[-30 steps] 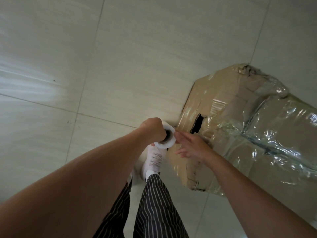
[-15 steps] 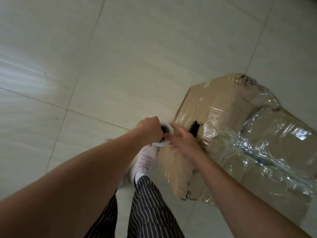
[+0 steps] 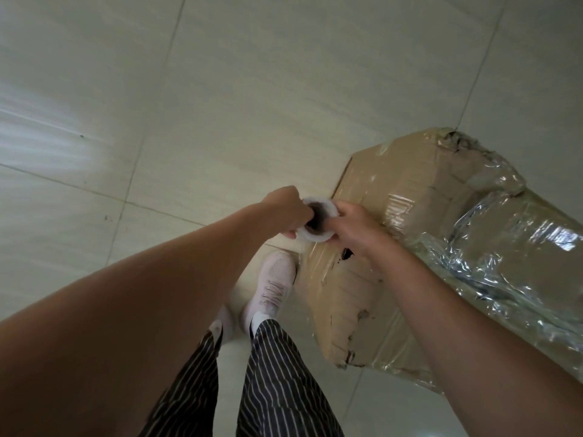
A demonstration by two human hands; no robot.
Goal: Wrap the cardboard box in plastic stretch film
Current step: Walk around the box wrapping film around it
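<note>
A worn cardboard box [image 3: 410, 190] stands on the tiled floor at the right, its right half covered in shiny, crinkled stretch film [image 3: 504, 272]. Beside the box's left upper edge I hold a white roll of stretch film [image 3: 318, 238] upright, its dark core facing me. My left hand [image 3: 284, 212] grips the roll from the left. My right hand [image 3: 350, 225] curls round it from the right, just above the box. Most of the roll's length is hidden below my hands.
Pale floor tiles [image 3: 220, 105] stretch out to the left and behind the box. My white shoes [image 3: 271, 291] and striped trousers [image 3: 277, 383] stand close against the box's left side. The box has a dark hole [image 3: 346, 254] and torn corners.
My right hand, which lay flat-fingered beside the roll, has closed round it. The view has shifted a little and the box sits lower right in it.
</note>
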